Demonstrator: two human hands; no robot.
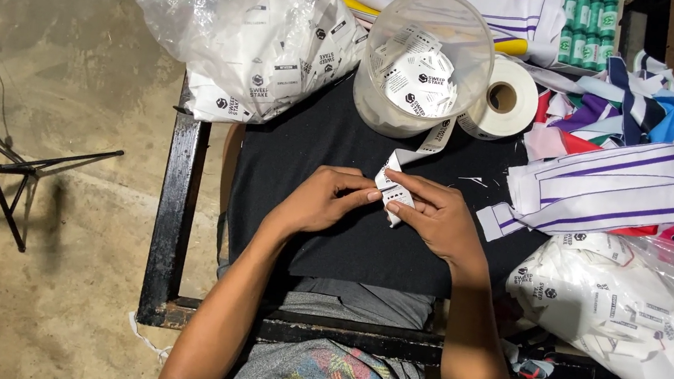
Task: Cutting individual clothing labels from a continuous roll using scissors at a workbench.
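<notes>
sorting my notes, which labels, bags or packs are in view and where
label strip: white, printed black, held in both hands.
tub: clear, round, full of white labels, top centre.
bag: clear plastic, white labels, top left.
second bag: same, lower right.
roll: white tape, beside tub.

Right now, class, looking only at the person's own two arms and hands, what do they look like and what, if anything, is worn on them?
Both forearms are bare to the frame's lower edge: no sleeves, gloves, watch or bracelets visible. The left hand and right hand show no rings on the visible fingers, and the nails look short and unpainted.
</notes>
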